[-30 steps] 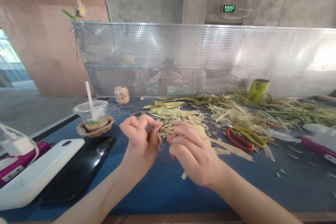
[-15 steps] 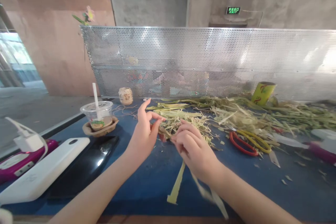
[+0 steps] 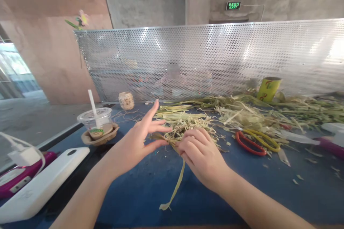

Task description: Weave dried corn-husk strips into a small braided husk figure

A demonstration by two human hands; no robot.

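Observation:
My right hand is closed, its fingertips pinching a twisted dried leaf strip above the blue tabletop. One pale end hangs from the grip towards me. On the other side, my left hand has its fingers stretched out and apart. Its thumb tip is at the strip's left part, and whether it presses on it I cannot tell. Just behind both hands lies a heap of shredded dry plant fibre, with flat green-yellow leaf strips beyond it.
Scissors with red and yellow handles lie right. More dried leaves and a yellow tube stand behind, before a perforated metal screen. At left are a plastic cup, twine roll, white power bank and purple power strip.
My left hand's fingers have opened away from the strip, and the hand has turned flatter. My right hand keeps its pinch. The hanging end has swung left, and the view has shifted slightly.

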